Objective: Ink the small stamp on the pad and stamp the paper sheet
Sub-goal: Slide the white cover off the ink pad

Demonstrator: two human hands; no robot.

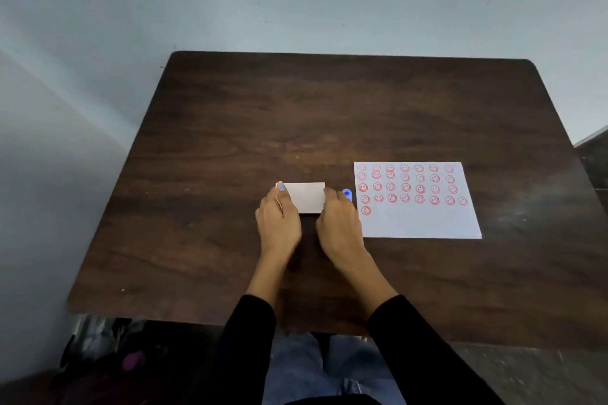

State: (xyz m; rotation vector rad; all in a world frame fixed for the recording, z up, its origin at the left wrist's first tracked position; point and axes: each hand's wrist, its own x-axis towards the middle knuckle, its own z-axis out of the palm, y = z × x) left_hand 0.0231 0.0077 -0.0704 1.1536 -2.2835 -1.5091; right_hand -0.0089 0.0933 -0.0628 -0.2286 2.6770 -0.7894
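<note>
A closed white ink pad case (305,197) lies on the dark wooden table (230,128) near the middle. My left hand (279,217) grips its left end, one finger lying over the far left corner. My right hand (339,220) grips its right end. A small blue stamp (347,194) shows just past my right hand, between the pad and the paper; whether my fingers touch it I cannot tell. The white paper sheet (424,220) lies to the right, with several rows of red smiley prints on its far half.
A wall rises right behind the table's far edge. Dark bags and clutter (108,352) lie on the floor at the lower left, below the table's near edge. My lap in jeans (306,368) is under the near edge.
</note>
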